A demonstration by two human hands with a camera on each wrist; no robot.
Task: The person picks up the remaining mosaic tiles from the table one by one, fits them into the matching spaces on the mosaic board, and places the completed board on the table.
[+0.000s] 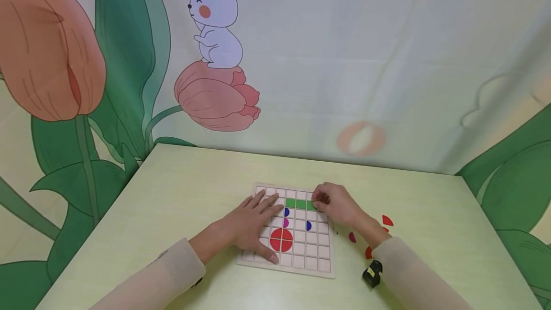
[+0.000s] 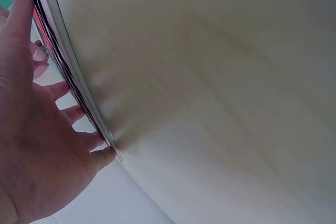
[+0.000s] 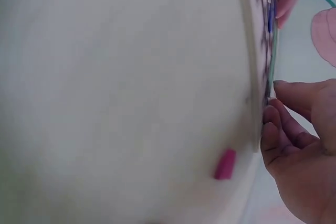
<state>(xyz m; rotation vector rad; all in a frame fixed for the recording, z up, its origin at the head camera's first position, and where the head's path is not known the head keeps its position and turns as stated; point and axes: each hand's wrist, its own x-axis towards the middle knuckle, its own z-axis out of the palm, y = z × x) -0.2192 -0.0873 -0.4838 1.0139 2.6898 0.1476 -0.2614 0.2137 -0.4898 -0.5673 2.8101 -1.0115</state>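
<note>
A square white grid board (image 1: 312, 250) lies on the table. My left hand (image 1: 251, 221) rests on its left side, fingers spread and thumb near the front edge. At the board's upper right, my right hand (image 1: 337, 202) pinches the right end of a green strip of pieces (image 1: 296, 203) between thumb and finger; the fingertips partly hide that end. Below the strip sit a blue half-round piece (image 1: 287, 212), a magenta one (image 1: 286, 223) and another blue one (image 1: 308, 226). Red quarter pieces form a circle (image 1: 276, 246) beside my left thumb.
Right of the board lie loose pieces: a red one (image 1: 387, 220), a magenta one (image 1: 352, 237) and another red one (image 1: 369, 252), some partly behind my right forearm. A black wrist device (image 1: 372, 273) sits at my right cuff. A printed curtain (image 1: 301, 85) hangs behind the table.
</note>
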